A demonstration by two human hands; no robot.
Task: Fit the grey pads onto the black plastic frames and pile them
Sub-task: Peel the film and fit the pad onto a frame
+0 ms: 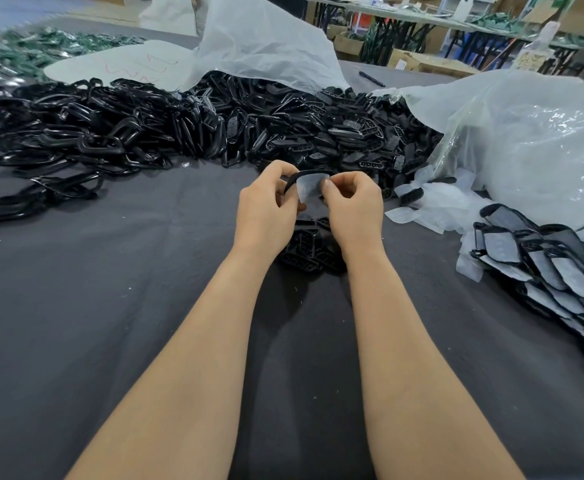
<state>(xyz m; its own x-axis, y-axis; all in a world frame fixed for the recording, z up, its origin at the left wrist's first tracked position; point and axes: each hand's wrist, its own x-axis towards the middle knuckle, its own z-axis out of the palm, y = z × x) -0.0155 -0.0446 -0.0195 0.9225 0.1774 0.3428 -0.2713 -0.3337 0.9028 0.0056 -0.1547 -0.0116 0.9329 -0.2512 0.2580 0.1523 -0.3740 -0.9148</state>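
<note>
Over the dark cloth, the left hand is gripping a black frame while the right hand is pinching a grey pad against it. The step is likely going best by seating one pad edge in the rim first, then pressing round with the thumbs so nothing is buckling. At the right, fitted pieces are lying piled; bare frames are heaping up behind.

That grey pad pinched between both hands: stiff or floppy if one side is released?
Probably floppy: the grey pad looks thin and curves between the left hand and right hand. Likely very light, so it may slip from a loose pinch.
</note>
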